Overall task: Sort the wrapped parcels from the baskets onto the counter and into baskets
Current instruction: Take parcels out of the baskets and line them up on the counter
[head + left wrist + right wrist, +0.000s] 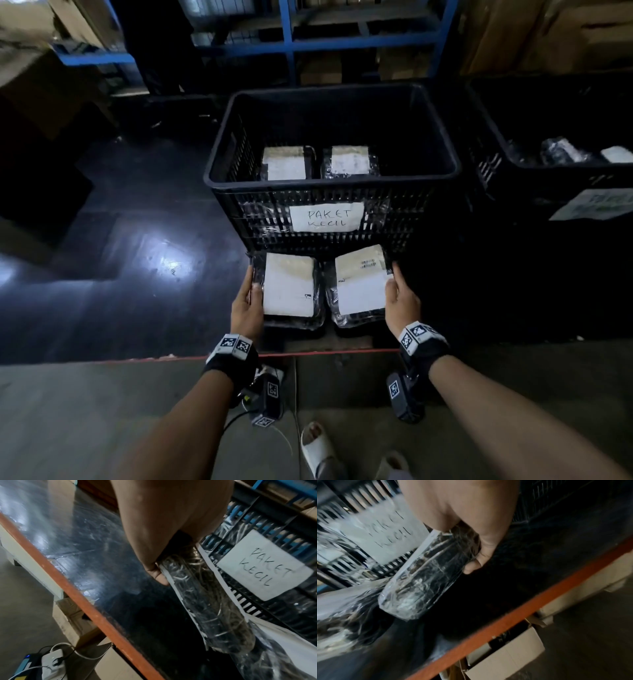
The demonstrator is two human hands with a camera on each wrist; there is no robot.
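Observation:
Two flat parcels in clear wrap with white labels are held side by side above the dark counter (144, 281), in front of a black basket (329, 178) labelled "PAKET KECIL" (326, 216). My left hand (247, 301) grips the left parcel (291, 289) by its left edge; the left wrist view shows that parcel (202, 601) edge-on under my thumb. My right hand (399, 298) grips the right parcel (359, 286) by its right edge, and in the right wrist view this parcel (426, 574) sits between thumb and fingers. Two more parcels (320, 162) lie inside the basket.
A second black basket (548, 171) with wrapped parcels stands at the right. The counter has an orange front edge (329, 353). Blue shelving (291, 37) and cardboard boxes stand behind. Open cartons (505, 655) sit under the counter, and a power strip (51, 660) lies on the floor.

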